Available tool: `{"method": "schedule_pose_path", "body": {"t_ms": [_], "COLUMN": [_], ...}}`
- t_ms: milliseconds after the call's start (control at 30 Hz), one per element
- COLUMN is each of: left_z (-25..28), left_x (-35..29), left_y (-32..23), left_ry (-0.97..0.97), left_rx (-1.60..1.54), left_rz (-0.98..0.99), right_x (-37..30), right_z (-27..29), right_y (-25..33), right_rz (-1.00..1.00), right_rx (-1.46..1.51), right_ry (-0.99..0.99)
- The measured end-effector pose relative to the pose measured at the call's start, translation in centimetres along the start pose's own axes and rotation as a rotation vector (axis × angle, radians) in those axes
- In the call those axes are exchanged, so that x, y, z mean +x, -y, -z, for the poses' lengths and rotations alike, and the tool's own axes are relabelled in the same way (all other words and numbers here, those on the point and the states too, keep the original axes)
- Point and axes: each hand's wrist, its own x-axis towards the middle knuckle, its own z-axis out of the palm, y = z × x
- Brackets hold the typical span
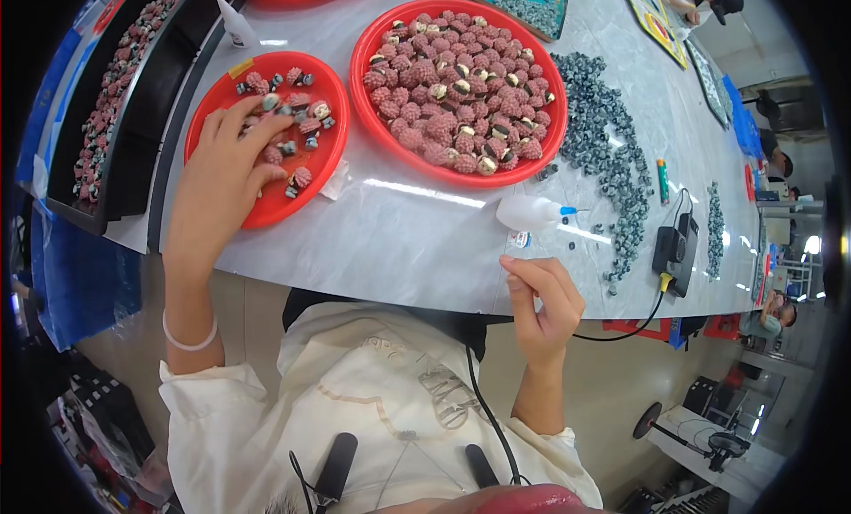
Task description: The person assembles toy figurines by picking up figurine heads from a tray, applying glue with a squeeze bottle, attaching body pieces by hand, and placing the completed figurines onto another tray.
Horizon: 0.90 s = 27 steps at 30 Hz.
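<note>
My left hand [222, 164] reaches over a small red tray [330, 173] at the left, its fingers curved and apart among small figures [302, 176] with pink, bumpy, berry-like tops and grey-blue lower parts. Its fingertips are close to or touching some of them; the palm side is hidden. Just in front of my body, past the table's near edge, my right hand [545, 306] is closed, thumb and fingers bent together. Whatever it may hold is too small or hidden to name. Beyond it lies a white squeeze bottle [528, 214] with a blue needle tip.
A larger red tray [358, 80] heaped with pink berry-like pieces [461, 89] stands at centre. Many small grey-blue parts [612, 142] spread to its right, near a black device [678, 253] with a cable. A black trough [111, 159] and another white bottle [235, 24] are left.
</note>
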Motion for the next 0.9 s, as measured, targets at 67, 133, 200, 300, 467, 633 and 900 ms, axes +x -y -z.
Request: {"method": "schedule_pose_path", "body": {"t_ms": [67,133,200,300,467,633,900], "left_z": [0.0,0.2,0.4,1.5,2.4,-0.8,1.1], "left_x": [0.6,1.3,1.8,2.5,8.5,12.5,11.5], "left_y": [0.2,0.3,0.4,1.3,-4.7,-7.5,-5.6], "left_ry": [-0.034,0.075,0.094,0.199,0.084,0.141,0.304], "left_rx": [-0.101,-0.314,-0.319,-0.302,-0.066,-0.203,-0.561], "left_rz": [-0.062,-0.078,-0.115,-0.204,-0.360,-0.651,-0.490], "right_x": [0.0,-0.2,-0.4,-0.6,-0.4,-0.4,-0.5], "right_z": [0.2,0.4,0.5,0.9,1.2,1.7,3.4], "right_y": [0.1,0.1,0.0,-0.5,-0.7,-0.9,-2.4], "right_rz": [-0.008,-0.012,-0.026,-0.016,-0.048,-0.007,-0.154], "right_rx": [-0.001,0.008,-0.012,-0.006,-0.025,0.010,-0.030], "right_ry": [0.007,0.016,0.002,-0.013,-0.045,-0.046,-0.098]}}
